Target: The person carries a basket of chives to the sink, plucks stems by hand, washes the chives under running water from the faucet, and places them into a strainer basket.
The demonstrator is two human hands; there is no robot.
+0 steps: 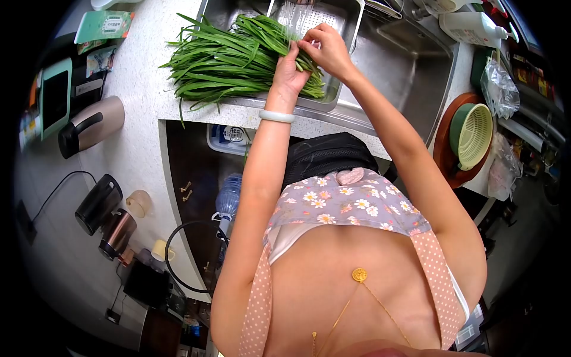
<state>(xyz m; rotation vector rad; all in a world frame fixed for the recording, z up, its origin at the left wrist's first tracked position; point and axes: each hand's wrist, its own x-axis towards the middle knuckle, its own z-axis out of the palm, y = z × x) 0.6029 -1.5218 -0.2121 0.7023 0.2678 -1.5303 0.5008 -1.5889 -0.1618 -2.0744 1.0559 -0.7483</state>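
Note:
A large heap of garlic chives (223,65) lies across the left sink basin, the long green leaves spilling over the counter's edge. My left hand (290,74), with a pale bangle on its wrist, is closed around some of the chives near their stem ends. Close beside it, my right hand (328,52) has its fingers pinched near the left thumb. Whatever is between those right fingertips is too small to make out. Running water (295,21) falls from the tap just above the hands, onto the chives and a perforated metal tray (324,21).
The right sink basin (395,77) adjoins on the right. Beyond it a green colander with a cream basket (474,137) stands on a round brown board (443,152). A white bottle (473,28) is at the back right. A kettle (92,126) stands on the left counter (140,71).

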